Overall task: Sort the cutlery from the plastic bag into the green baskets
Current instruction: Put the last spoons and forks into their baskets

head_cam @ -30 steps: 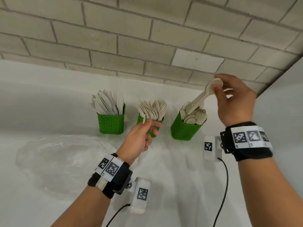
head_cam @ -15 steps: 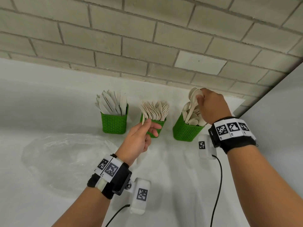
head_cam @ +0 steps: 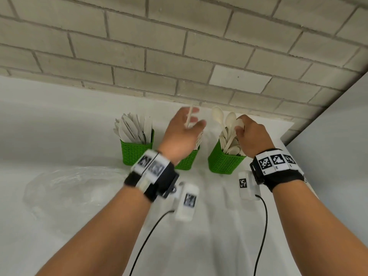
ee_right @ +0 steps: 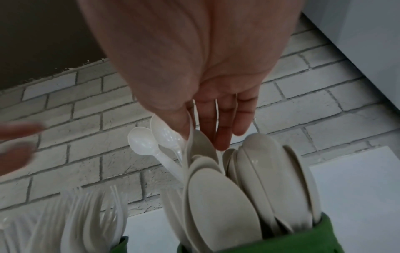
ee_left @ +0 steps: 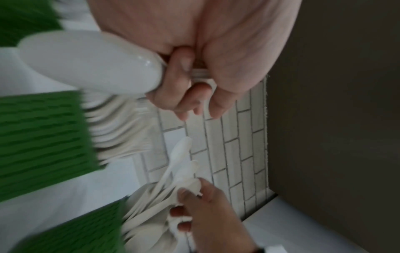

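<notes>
Three green baskets stand in a row by the brick wall: the left basket (head_cam: pixel 137 151) holds knives, the middle basket (head_cam: pixel 188 161) holds forks (ee_right: pixel 93 214), and the right basket (head_cam: pixel 224 162) holds spoons (ee_right: pixel 218 202). My left hand (head_cam: pixel 194 119) is raised above the middle basket, blurred, and pinches the thin handle of a pale fork (head_cam: pixel 190 116). My right hand (head_cam: pixel 240 127) is over the right basket and pinches the bowl of a spoon (head_cam: pixel 239 123) standing among the others. The clear plastic bag (head_cam: pixel 65 186) lies flat on the white table at the left.
The brick wall (head_cam: pixel 179 46) runs right behind the baskets. A white side wall (head_cam: pixel 338 136) closes off the right. Black cables (head_cam: pixel 262 226) hang from both wrist units over the white table (head_cam: pixel 219 236) in front.
My left hand has risen from in front of the middle basket to above it, with the fork. My right hand has come down with the spoon into the right basket.
</notes>
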